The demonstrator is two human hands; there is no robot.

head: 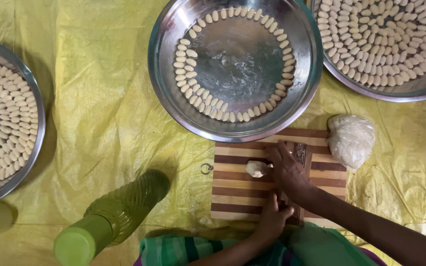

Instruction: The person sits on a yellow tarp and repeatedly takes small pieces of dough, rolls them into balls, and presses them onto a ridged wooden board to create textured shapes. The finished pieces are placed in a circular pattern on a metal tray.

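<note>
Right hand (287, 170) fingers pinching soft dough lump (256, 169), left hand (272, 219) fingers gripping ridged wooden paddle (300, 153), striped board (237, 192)

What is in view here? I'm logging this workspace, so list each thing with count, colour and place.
Trays: three, steel, along the top; all hold ridged dough pieces.
Dough pieces: many, cream; a ring in the middle tray, the side trays nearly full.
Board: one, striped brown and cream, centre.
Ridged tool: one, brown, on the board.
Dough lump: one, cream, on the board.
Dough bag: one, clear, right of the board.
Bottle: one, green cap, lower left.
Sheet: one, yellow, under everything.
Left hand: on the board's near edge.
Right hand: on the tool, beside the lump.
</note>
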